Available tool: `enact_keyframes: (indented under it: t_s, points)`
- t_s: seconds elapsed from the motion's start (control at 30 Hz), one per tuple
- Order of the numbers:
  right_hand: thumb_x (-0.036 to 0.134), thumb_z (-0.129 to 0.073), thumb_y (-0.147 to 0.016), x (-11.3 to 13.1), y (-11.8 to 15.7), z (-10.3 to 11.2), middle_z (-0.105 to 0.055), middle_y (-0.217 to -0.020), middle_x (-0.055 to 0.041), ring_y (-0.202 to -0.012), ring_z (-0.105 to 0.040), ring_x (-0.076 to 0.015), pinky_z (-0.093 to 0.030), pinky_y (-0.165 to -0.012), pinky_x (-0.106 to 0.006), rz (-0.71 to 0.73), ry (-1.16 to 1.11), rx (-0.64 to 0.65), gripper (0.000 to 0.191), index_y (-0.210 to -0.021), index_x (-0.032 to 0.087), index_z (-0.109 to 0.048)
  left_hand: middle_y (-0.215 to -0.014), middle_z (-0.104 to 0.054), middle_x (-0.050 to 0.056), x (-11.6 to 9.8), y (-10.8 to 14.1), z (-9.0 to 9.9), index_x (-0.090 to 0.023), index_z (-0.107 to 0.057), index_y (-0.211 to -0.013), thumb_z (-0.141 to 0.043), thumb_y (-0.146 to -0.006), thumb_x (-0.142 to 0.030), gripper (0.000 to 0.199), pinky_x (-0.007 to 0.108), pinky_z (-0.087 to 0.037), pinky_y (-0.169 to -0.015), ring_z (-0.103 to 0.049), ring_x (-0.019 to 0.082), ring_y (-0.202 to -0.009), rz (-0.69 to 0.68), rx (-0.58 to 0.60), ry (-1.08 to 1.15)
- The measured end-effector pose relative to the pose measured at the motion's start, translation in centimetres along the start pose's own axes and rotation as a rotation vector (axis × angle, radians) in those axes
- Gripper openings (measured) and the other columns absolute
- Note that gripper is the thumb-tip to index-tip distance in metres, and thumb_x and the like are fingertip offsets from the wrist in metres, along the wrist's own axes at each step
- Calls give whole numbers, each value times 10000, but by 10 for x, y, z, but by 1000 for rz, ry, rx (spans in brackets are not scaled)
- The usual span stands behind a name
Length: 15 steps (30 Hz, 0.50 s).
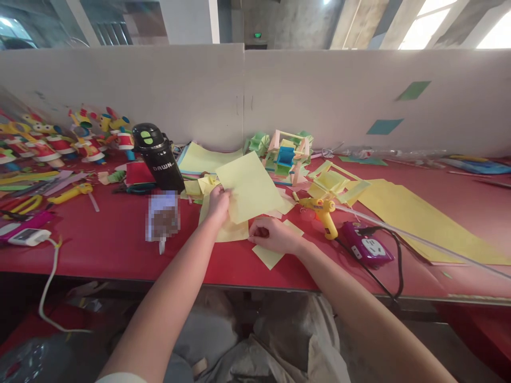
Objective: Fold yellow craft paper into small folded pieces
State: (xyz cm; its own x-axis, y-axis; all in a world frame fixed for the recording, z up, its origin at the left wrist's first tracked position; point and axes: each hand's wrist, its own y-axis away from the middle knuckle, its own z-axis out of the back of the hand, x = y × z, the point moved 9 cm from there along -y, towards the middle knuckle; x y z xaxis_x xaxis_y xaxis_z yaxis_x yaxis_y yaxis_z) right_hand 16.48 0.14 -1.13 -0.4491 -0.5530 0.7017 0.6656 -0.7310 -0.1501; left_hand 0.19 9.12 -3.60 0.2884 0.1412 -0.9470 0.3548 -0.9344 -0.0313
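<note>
My left hand (219,205) is closed on the lower left edge of a pale yellow paper sheet (251,186), which it holds tilted above other papers. Just right of it, my right hand (271,234) has its fingers curled, thumb and index close together near the edge of a lower yellow sheet (233,232). Whether anything lies between those fingers is too small to tell. Beneath the right hand lies a smaller yellow piece (268,257). Behind the held sheet stands a paper model (285,157) with a blue seat.
A yellow glue gun (323,213) and a purple power socket (367,247) with a black cord lie at right, beside large yellow sheets (415,218). A black bottle (157,159) stands at left. Farther left are scissors (24,205) and several paper figures (88,141).
</note>
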Motion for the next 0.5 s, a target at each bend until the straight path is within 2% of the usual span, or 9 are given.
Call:
enact_keyframes:
  t_s: [0.27, 0.37, 0.5]
  points:
    - [183, -649, -768, 10, 1, 3, -603, -693, 0, -594, -506, -104, -416, -553, -229, 59, -74, -31, 43, -726, 180, -643, -722, -690, 36, 1, -3, 0, -172, -603, -794, -634, -606, -202, 193, 333, -517, -738, -678, 216, -759, -10, 0, 23]
    - [217, -664, -758, 6, 2, 5, -633, -702, -13, -607, -528, -113, -431, -566, -238, 25, -118, -16, 52, -728, 174, -665, -724, -692, 36, 3, -5, 1, -174, -609, -801, -638, -599, -196, 205, 330, -518, -740, -681, 216, -771, -2, -2, 5]
    - [281, -679, -753, -7, 4, 21, -657, -719, -25, -611, -545, -119, -449, -584, -256, -58, -199, -79, 122, -715, 166, -661, -727, -695, 37, 5, -6, -1, -176, -619, -803, -649, -600, -205, 208, 323, -521, -728, -680, 213, -766, 5, 22, -2]
